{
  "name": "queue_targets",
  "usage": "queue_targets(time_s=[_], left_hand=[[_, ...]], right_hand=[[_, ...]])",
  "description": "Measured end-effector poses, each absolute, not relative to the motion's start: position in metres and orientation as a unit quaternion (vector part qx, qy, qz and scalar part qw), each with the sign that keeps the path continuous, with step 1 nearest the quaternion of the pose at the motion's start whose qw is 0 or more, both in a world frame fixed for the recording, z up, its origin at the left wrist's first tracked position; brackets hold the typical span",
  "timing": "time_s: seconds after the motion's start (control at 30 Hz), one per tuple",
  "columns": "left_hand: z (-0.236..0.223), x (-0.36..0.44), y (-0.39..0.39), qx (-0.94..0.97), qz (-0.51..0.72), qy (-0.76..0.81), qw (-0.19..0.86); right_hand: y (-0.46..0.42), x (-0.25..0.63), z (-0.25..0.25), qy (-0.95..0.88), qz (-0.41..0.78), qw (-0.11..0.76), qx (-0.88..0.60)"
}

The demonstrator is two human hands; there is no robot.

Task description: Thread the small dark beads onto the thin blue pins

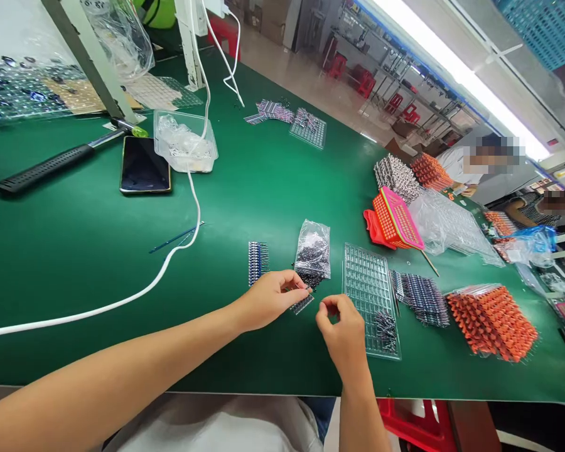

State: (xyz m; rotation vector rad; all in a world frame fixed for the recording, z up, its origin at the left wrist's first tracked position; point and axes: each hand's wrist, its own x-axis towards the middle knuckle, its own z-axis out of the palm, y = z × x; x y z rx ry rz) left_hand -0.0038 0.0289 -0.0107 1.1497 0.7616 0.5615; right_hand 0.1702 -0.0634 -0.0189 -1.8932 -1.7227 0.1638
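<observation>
My left hand (pixel 272 296) is closed in a pinch above a small strip of parts (pixel 303 305); what sits between thumb and fingertip is too small to name. Close by on the right, my right hand (pixel 344 323) also pinches, its fingertips apart from the left ones, and any content is hidden. Just beyond the left fingertips, a clear plastic bag (pixel 314 242) lies with small black pieces (pixel 314 276) spilling from its near end. A blue-and-white strip of pins (pixel 258 260) lies left of the bag. Right of it, a clear compartment tray (pixel 365 276) carries a pile of thin pin parts (pixel 386 329).
Dark pin strips (pixel 424 298) and a stack of orange parts (pixel 494 320) stand at right, behind them a pink-orange basket (pixel 395 216). A white cable (pixel 145 289) crosses the left side near a phone (pixel 145 164), a hammer (pixel 51 166) and a plastic tub (pixel 202 160). Other people sit far right.
</observation>
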Motion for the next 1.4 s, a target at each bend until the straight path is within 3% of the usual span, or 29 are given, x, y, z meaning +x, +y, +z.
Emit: queue_targets(time_s=[0.2, 0.4, 1.07, 1.4], left_hand=[[-0.001, -0.001, 0.010, 0.434, 0.225, 0.272, 0.829], [0.008, -0.004, 0.007, 0.405, 0.210, 0.248, 0.855], [0.007, -0.004, 0.005, 0.411, 0.214, 0.238, 0.853], [0.008, -0.005, 0.006, 0.399, 0.200, 0.241, 0.862]], right_hand=[[-0.084, 0.151, -0.024, -0.593, -0.006, 0.443, -0.673], [-0.090, 0.149, -0.037, -0.582, -0.003, 0.506, -0.636], [-0.093, 0.152, -0.040, -0.576, 0.016, 0.530, -0.622], [-0.095, 0.153, -0.040, -0.592, -0.029, 0.493, -0.637]])
